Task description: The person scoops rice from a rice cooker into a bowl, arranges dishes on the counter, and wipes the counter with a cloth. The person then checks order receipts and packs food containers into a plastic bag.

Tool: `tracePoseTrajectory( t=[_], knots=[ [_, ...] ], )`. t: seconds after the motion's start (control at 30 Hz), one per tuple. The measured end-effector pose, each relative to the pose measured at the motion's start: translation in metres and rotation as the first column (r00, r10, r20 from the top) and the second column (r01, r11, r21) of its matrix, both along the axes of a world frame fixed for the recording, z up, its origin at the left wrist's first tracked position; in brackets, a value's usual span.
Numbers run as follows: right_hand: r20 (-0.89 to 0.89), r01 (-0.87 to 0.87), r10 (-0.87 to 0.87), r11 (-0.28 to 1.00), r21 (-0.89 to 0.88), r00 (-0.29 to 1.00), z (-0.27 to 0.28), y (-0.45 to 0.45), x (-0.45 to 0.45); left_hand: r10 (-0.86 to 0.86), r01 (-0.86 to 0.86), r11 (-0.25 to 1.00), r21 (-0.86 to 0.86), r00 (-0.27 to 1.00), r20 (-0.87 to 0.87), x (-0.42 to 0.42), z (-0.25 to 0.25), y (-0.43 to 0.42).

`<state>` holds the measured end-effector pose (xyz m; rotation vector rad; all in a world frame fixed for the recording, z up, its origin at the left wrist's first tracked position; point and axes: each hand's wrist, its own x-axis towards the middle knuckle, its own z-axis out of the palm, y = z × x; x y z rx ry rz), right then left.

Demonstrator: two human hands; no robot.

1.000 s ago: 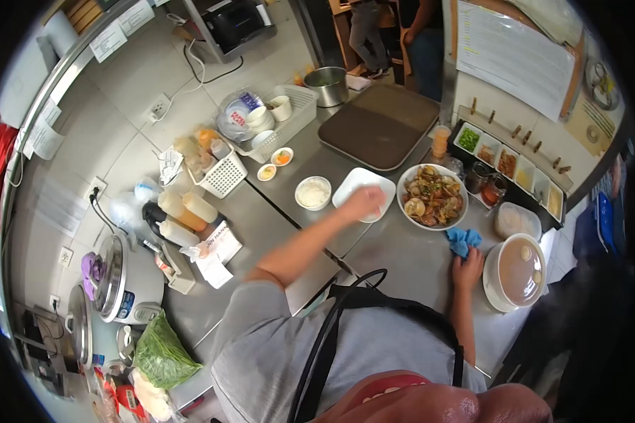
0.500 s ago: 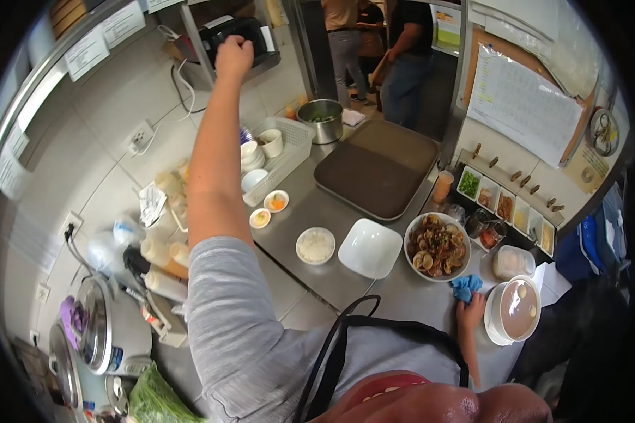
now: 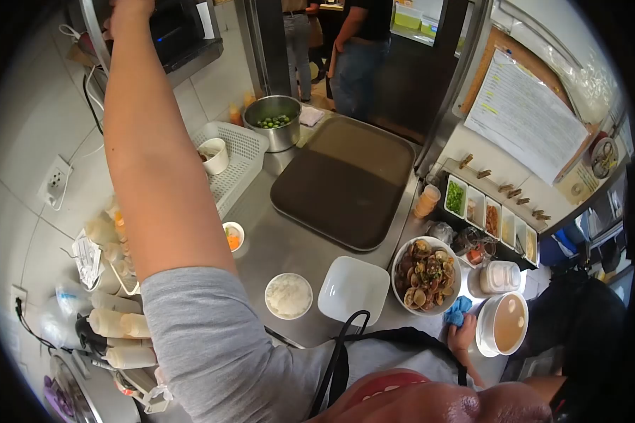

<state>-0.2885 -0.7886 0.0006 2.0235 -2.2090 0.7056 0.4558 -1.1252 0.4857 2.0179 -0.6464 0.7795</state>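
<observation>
My left arm stretches up to the top left, and my left hand (image 3: 130,8) is partly cut off by the frame edge, beside a black boxy device (image 3: 180,39) on a metal shelf. Its fingers are mostly hidden. At the lower right, my right hand (image 3: 463,334) rests on the counter with its fingers closed on a crumpled blue cloth (image 3: 458,309). Near it stand a bowl of clams (image 3: 427,275) and a white bowl of brownish soup (image 3: 509,323). Farther left are a square white bowl (image 3: 353,289) and a bowl of rice (image 3: 288,295).
A brown tray (image 3: 346,183) lies mid-counter. Behind it stands a metal pot (image 3: 281,134) with green pieces, beside a white basket (image 3: 243,158). Topping containers (image 3: 492,216) line the right. Squeeze bottles (image 3: 120,324) stand at left. Other people (image 3: 360,56) stand beyond the doorway.
My left hand has moved up and left from the front of the black device to the frame edge. The view has shifted. My right hand stays at the blue cloth.
</observation>
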Motion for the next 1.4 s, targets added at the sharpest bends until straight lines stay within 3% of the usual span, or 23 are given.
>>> tracePoseTrajectory(
  t=[0.13,0.23,0.37,0.43,0.5,0.57,0.63,0.67,0.7,0.73,0.77,0.83,0.87,0.9,0.93,0.97,1.03,1.13,1.2,1.27,1.33,1.37,1.4],
  knots=[
    [0.001,0.009,-0.009,1.0,-0.012,1.0,-0.002,0.0,0.003,-0.012,0.047,0.978,-0.204,0.986,0.166,-0.052,-0.005,0.048],
    [0.01,0.007,-0.006,1.0,-0.014,1.0,-0.004,0.001,-0.002,-0.071,0.126,0.957,-0.263,0.975,0.209,-0.049,-0.011,0.045],
    [0.054,0.0,0.002,1.0,-0.023,0.999,-0.003,0.004,-0.004,-0.102,0.313,0.877,-0.364,0.862,0.497,-0.079,-0.04,0.058],
    [0.044,-0.011,0.012,1.0,-0.027,0.999,-0.003,0.003,-0.007,-0.049,0.348,0.881,-0.321,0.742,0.668,-0.116,-0.057,0.079],
    [0.013,-0.005,0.005,0.998,0.056,1.0,-0.001,0.006,-0.011,-0.222,0.521,0.829,-0.202,0.639,0.737,-0.148,-0.076,0.103],
    [-0.123,0.045,-0.049,0.998,-0.036,0.991,0.026,0.009,-0.002,-0.425,0.68,0.729,-0.083,0.544,0.724,-0.18,-0.098,0.131],
    [0.031,-0.011,0.015,0.989,-0.146,0.999,0.063,-0.006,0.012,-0.607,0.738,0.673,0.049,0.513,0.606,-0.218,-0.124,0.165],
    [0.143,-0.125,0.169,0.953,-0.274,0.975,0.087,-0.02,0.024,-0.687,0.785,0.609,0.115,0.449,0.571,-0.235,-0.139,0.181],
    [0.223,-0.23,0.318,0.91,-0.346,0.922,0.097,-0.037,0.035,-0.76,0.824,0.537,0.179,0.381,0.527,-0.251,-0.154,0.196],
    [0.472,-0.302,0.444,0.888,-0.347,0.762,0.117,-0.047,0.058,-0.825,0.868,0.454,0.203,0.322,0.465,-0.269,-0.172,0.211],
    [0.728,-0.421,0.488,0.857,-0.296,0.481,0.131,-0.056,0.08,-0.877,0.903,0.372,0.214,0.266,0.401,-0.288,-0.192,0.226],
    [0.853,-0.595,0.494,0.741,-0.311,0.168,0.168,-0.058,0.133,-0.927,0.939,0.282,0.199,0.213,0.308,-0.332,-0.231,0.267],
    [0.835,-0.616,0.538,0.697,-0.367,0.112,0.169,-0.057,0.152,-0.96,0.962,0.219,0.161,0.183,0.211,-0.352,-0.249,0.284],
    [0.809,-0.64,0.585,0.64,-0.425,0.048,0.171,-0.057,0.172,-0.983,0.978,0.105,0.179,0.076,0.166,-0.365,-0.263,0.301],
    [0.801,-0.678,0.565,0.51,-0.528,-0.199,0.183,-0.044,0.185,-0.998,0.98,0.045,0.192,0.052,-0.035,-0.377,-0.273,0.32],
    [0.868,-0.658,0.451,0.592,-0.465,-0.208,0.178,-0.035,0.193,-0.998,0.983,0.057,0.177,0.055,0.02,-0.387,-0.294,0.327],
    [0.87,-0.675,0.477,0.603,-0.426,-0.123,0.175,-0.026,0.199,-0.992,0.985,0.014,-0.174,-0.008,-0.126,-0.398,-0.31,0.349],
    [0.876,-0.693,0.456,0.58,-0.428,-0.158,0.156,-0.025,0.217,-0.99,0.976,0.122,-0.178,0.106,-0.093,-0.39,-0.314,0.37],
    [0.784,-0.673,0.62,0.579,-0.461,-0.003,0.167,-0.011,0.23,-0.99,0.989,0.141,0.035,0.141,-0.003,-0.374,-0.311,0.38],
    [0.6,-0.626,0.776,0.569,-0.533,0.194,0.181,0.004,0.244,-0.987,0.971,0.162,0.175,0.161,0.02,-0.357,-0.305,0.392],
    [0.16,-0.609,0.913,0.373,-0.7,0.375,0.18,0.008,0.252,-0.983,0.958,0.17,0.23,0.181,-0.028,-0.347,-0.301,0.403],
    [-0.075,-0.613,0.887,0.251,-0.749,0.455,0.179,0.01,0.255,-0.978,0.966,0.189,0.177,0.201,-0.057,-0.343,-0.298,0.409],
    [-0.099,-0.583,0.916,0.161,-0.796,0.388,0.178,0.014,0.261,-0.973,0.971,0.205,0.124,0.216,-0.085,-0.34,-0.295,0.415]
  ],
)
